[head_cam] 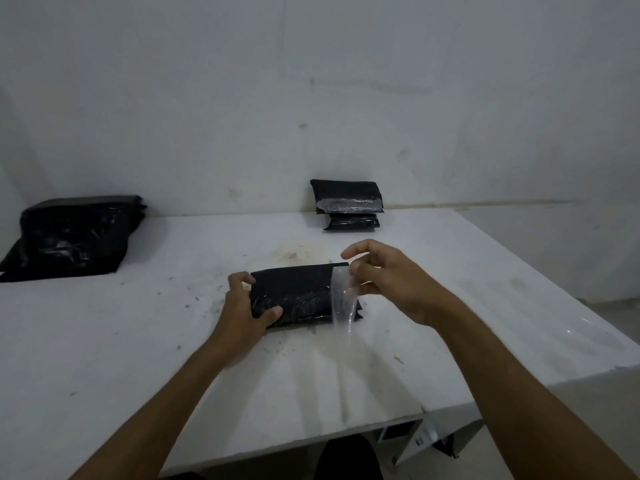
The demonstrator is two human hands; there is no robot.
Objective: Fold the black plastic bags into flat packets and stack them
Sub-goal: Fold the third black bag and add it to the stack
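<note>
A folded black plastic bag packet (298,292) lies on the white table (138,341) in front of me. My left hand (247,308) grips its left end, thumb on top and fingers curled round the far edge. My right hand (384,275) pinches a clear strip of tape (343,299) that hangs over the packet's right end. A stack of two finished packets (348,204) stands at the back by the wall, the top one with a clear strip across it. A pile of unfolded black bags (72,237) lies at the far left.
A white wall (311,98) runs close behind the table. The table's right edge (588,327) slants away at the right, and its front edge is near my body. Below the front edge, white and dark items (429,441) sit on the floor.
</note>
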